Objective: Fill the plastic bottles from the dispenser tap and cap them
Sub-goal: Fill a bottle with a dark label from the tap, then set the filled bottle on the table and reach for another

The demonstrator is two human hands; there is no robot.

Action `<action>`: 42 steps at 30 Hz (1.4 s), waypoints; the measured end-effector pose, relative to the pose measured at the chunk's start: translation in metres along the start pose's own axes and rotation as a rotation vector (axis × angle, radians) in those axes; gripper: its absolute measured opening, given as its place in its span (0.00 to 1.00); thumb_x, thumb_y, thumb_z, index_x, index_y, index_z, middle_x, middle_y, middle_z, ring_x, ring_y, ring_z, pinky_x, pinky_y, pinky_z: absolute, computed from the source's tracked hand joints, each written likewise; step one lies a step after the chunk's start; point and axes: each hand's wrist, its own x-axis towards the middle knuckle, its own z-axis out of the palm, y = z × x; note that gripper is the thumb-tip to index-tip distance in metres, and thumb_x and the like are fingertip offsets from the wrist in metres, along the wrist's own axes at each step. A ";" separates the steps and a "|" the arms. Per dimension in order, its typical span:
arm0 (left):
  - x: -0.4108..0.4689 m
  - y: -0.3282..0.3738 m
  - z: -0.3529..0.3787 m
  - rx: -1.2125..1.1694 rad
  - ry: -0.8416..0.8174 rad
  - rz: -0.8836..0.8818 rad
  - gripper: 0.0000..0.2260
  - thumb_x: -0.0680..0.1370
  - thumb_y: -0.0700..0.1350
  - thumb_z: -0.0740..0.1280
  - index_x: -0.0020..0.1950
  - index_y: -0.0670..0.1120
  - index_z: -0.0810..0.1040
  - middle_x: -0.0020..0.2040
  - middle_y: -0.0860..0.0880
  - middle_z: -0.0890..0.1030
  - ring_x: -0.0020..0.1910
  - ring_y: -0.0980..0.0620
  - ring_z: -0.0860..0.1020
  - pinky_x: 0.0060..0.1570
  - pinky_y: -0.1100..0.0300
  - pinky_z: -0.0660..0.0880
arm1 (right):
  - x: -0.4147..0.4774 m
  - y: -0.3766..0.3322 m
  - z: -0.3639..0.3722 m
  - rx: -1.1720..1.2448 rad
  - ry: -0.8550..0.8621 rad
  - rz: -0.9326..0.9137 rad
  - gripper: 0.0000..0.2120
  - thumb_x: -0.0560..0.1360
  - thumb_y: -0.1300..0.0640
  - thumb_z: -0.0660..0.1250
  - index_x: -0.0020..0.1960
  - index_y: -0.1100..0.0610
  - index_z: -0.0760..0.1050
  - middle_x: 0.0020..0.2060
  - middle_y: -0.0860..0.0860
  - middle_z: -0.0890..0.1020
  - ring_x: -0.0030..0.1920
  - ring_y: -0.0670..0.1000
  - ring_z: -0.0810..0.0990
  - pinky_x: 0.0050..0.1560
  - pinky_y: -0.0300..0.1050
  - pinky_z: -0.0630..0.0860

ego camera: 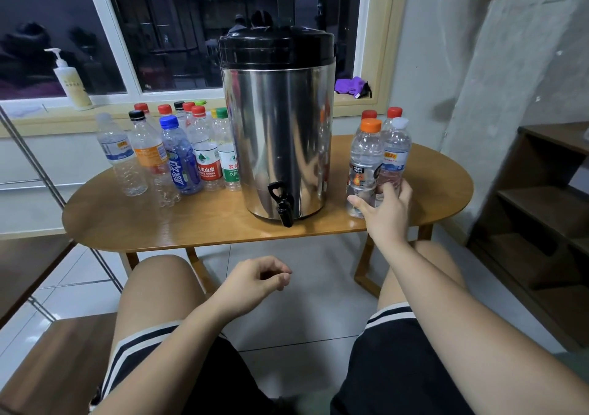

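Note:
A steel dispenser (280, 134) with a black lid stands mid-table, its black tap (282, 204) over the front edge. Left of it stand several capped, empty-looking plastic bottles (172, 156). To its right stands a small group of filled bottles. My right hand (384, 210) wraps round the base of the white-capped bottle (395, 153), thumb against the orange-capped bottle (365, 162). My left hand (255, 282) hangs above my lap, fingers loosely curled, holding nothing.
The oval wooden table (191, 223) stands against a window sill that holds a pump bottle (71, 83) and a purple cloth (350, 84). A dark wooden shelf (541, 223) is at the right, a metal frame (47, 185) at the left. My knees are below the table's front edge.

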 end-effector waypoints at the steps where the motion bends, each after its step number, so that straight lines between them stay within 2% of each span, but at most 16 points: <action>1: 0.001 0.001 -0.002 -0.004 0.014 -0.001 0.03 0.84 0.50 0.72 0.53 0.54 0.86 0.45 0.53 0.88 0.48 0.54 0.86 0.60 0.47 0.82 | 0.003 0.000 0.003 -0.009 -0.005 0.010 0.28 0.70 0.36 0.81 0.54 0.57 0.77 0.79 0.55 0.65 0.72 0.60 0.74 0.68 0.51 0.74; 7: 0.010 0.005 -0.037 -0.035 0.136 -0.013 0.04 0.83 0.52 0.73 0.54 0.54 0.86 0.48 0.54 0.89 0.50 0.55 0.87 0.61 0.47 0.83 | 0.017 -0.005 0.012 -0.026 -0.029 0.038 0.32 0.70 0.34 0.81 0.59 0.57 0.76 0.80 0.54 0.64 0.72 0.61 0.75 0.64 0.55 0.78; 10: 0.021 0.004 -0.065 0.006 0.225 -0.011 0.03 0.82 0.51 0.75 0.52 0.53 0.86 0.46 0.53 0.89 0.47 0.54 0.87 0.57 0.46 0.85 | 0.021 -0.003 0.015 -0.052 -0.037 0.032 0.33 0.71 0.33 0.80 0.60 0.57 0.75 0.80 0.53 0.64 0.71 0.61 0.75 0.62 0.56 0.79; 13: 0.037 0.002 -0.098 0.054 0.412 -0.031 0.05 0.80 0.50 0.77 0.49 0.51 0.85 0.43 0.52 0.88 0.43 0.52 0.87 0.50 0.49 0.86 | 0.022 0.002 0.015 -0.065 -0.049 0.003 0.36 0.70 0.31 0.79 0.64 0.57 0.75 0.80 0.55 0.64 0.73 0.61 0.75 0.65 0.58 0.79; 16: 0.057 -0.014 -0.138 0.005 0.647 -0.133 0.10 0.78 0.50 0.80 0.47 0.48 0.82 0.40 0.50 0.87 0.40 0.51 0.87 0.49 0.48 0.85 | 0.019 0.007 0.012 -0.038 -0.044 0.006 0.39 0.69 0.34 0.81 0.66 0.59 0.74 0.81 0.57 0.63 0.74 0.62 0.74 0.68 0.56 0.76; 19: 0.070 -0.031 -0.173 -0.034 0.869 -0.226 0.14 0.74 0.52 0.81 0.51 0.48 0.80 0.44 0.51 0.86 0.45 0.49 0.86 0.47 0.51 0.82 | 0.006 0.006 0.006 -0.021 -0.020 0.040 0.39 0.69 0.35 0.82 0.64 0.61 0.71 0.81 0.58 0.61 0.76 0.63 0.71 0.69 0.58 0.75; 22: 0.079 -0.041 -0.197 -0.076 1.009 -0.305 0.21 0.71 0.53 0.81 0.58 0.49 0.76 0.51 0.51 0.84 0.50 0.48 0.84 0.53 0.49 0.81 | -0.012 0.000 0.000 0.009 0.022 0.017 0.39 0.69 0.37 0.83 0.66 0.60 0.70 0.79 0.57 0.63 0.76 0.61 0.70 0.67 0.59 0.75; 24: 0.083 -0.046 -0.207 -0.117 1.037 -0.349 0.27 0.68 0.56 0.83 0.60 0.52 0.74 0.54 0.52 0.83 0.51 0.49 0.83 0.55 0.49 0.83 | -0.021 -0.007 -0.001 0.022 0.041 -0.025 0.38 0.69 0.39 0.83 0.66 0.60 0.70 0.77 0.56 0.65 0.74 0.60 0.71 0.67 0.59 0.75; 26: 0.091 -0.067 -0.219 -0.124 1.048 -0.387 0.33 0.63 0.64 0.82 0.62 0.54 0.75 0.55 0.51 0.84 0.51 0.49 0.85 0.53 0.47 0.85 | -0.027 -0.014 -0.001 0.035 0.050 -0.061 0.37 0.69 0.39 0.83 0.65 0.58 0.71 0.73 0.55 0.67 0.73 0.60 0.72 0.70 0.61 0.75; 29: 0.113 -0.108 -0.234 -0.130 1.046 -0.420 0.33 0.59 0.68 0.79 0.59 0.55 0.81 0.53 0.52 0.85 0.50 0.49 0.86 0.51 0.47 0.86 | -0.031 -0.024 -0.001 0.057 0.029 -0.085 0.34 0.70 0.39 0.83 0.63 0.58 0.72 0.68 0.55 0.70 0.71 0.59 0.73 0.70 0.62 0.74; 31: 0.102 -0.074 -0.222 -0.117 1.024 -0.420 0.32 0.66 0.64 0.81 0.65 0.54 0.79 0.57 0.51 0.83 0.53 0.49 0.84 0.53 0.50 0.84 | -0.035 -0.030 -0.001 0.060 -0.026 -0.078 0.33 0.71 0.38 0.82 0.63 0.56 0.72 0.65 0.54 0.71 0.68 0.58 0.74 0.68 0.57 0.75; 33: 0.100 -0.060 -0.214 -0.122 0.983 -0.397 0.31 0.76 0.54 0.80 0.74 0.50 0.70 0.60 0.51 0.79 0.55 0.49 0.81 0.55 0.51 0.81 | -0.040 -0.037 -0.001 0.073 -0.081 -0.079 0.31 0.71 0.37 0.81 0.62 0.56 0.73 0.62 0.52 0.72 0.66 0.56 0.74 0.64 0.49 0.73; 34: 0.101 -0.059 -0.212 -0.131 0.954 -0.386 0.29 0.79 0.51 0.78 0.75 0.50 0.68 0.60 0.50 0.78 0.55 0.49 0.80 0.56 0.50 0.80 | -0.043 -0.040 0.000 0.079 -0.104 -0.084 0.30 0.72 0.37 0.80 0.61 0.55 0.74 0.61 0.51 0.72 0.64 0.55 0.75 0.62 0.48 0.72; 36: 0.105 -0.063 -0.211 -0.140 0.931 -0.379 0.24 0.81 0.50 0.76 0.72 0.51 0.69 0.60 0.50 0.79 0.55 0.47 0.81 0.58 0.48 0.82 | -0.052 -0.044 0.002 0.097 -0.154 -0.079 0.29 0.71 0.36 0.79 0.60 0.54 0.74 0.59 0.49 0.73 0.60 0.53 0.76 0.60 0.49 0.74; 38: 0.104 -0.065 -0.213 -0.120 0.930 -0.404 0.18 0.82 0.52 0.75 0.67 0.51 0.71 0.57 0.49 0.81 0.54 0.45 0.83 0.55 0.47 0.83 | -0.060 -0.048 0.003 0.127 -0.207 -0.065 0.29 0.71 0.34 0.78 0.61 0.52 0.74 0.59 0.47 0.72 0.60 0.51 0.76 0.59 0.51 0.75; 42: 0.099 -0.069 -0.212 -0.073 0.943 -0.408 0.18 0.79 0.55 0.76 0.64 0.51 0.75 0.56 0.49 0.82 0.53 0.45 0.83 0.47 0.51 0.81 | -0.074 -0.057 0.005 0.201 -0.260 -0.048 0.25 0.73 0.35 0.77 0.60 0.50 0.75 0.59 0.46 0.73 0.60 0.47 0.76 0.61 0.52 0.76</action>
